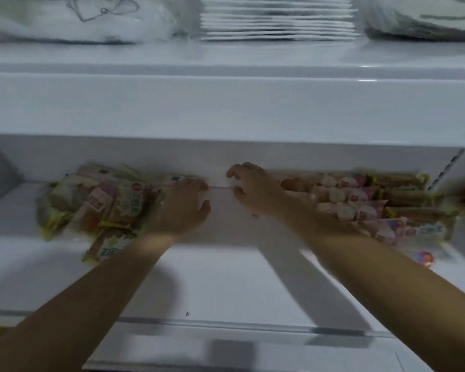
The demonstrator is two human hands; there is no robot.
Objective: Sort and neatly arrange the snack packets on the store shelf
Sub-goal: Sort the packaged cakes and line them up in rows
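A loose heap of yellow-and-pink snack packets (97, 208) lies on the left of the white shelf (226, 277). My left hand (181, 208) rests against the heap's right side with fingers spread. On the right, long pink and yellow packets (365, 200) lie in neat rows. My right hand (253, 189) hovers at the left end of those rows, fingers loosely curled and holding nothing; my forearm covers part of them. The picture is motion-blurred.
The upper shelf's thick white front edge (226, 108) hangs low over the packets. On it sit a stack of white plates (277, 18) and white bags (73, 20). A small colourful packet (423, 257) lies at the right.
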